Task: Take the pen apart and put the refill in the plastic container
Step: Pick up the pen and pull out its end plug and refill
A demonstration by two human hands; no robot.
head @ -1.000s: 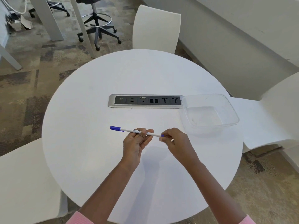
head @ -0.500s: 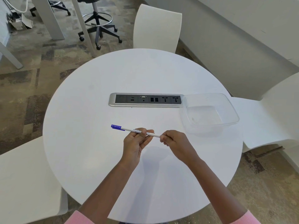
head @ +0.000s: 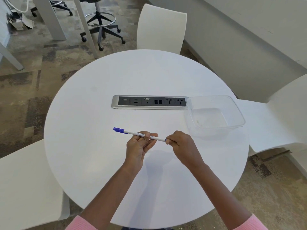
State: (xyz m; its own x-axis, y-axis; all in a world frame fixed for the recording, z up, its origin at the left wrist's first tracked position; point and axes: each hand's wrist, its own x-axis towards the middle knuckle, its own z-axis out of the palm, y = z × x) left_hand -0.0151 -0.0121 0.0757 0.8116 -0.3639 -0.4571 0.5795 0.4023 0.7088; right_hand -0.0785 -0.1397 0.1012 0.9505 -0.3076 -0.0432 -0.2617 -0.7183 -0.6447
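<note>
Both hands hovered above the round white counter [head: 99,163]. The left hand [head: 138,145] pinched the pen [head: 132,132] mid-barrel, and the right hand [head: 180,143] curled around its near end. The empty plastic container [head: 239,113] sat nearby beside a socket strip [head: 149,102], with white chairs [head: 161,29] around.

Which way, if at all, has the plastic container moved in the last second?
No, it has not moved. The plastic container keeps its left rim at the right end of the socket panel, as before.
</note>
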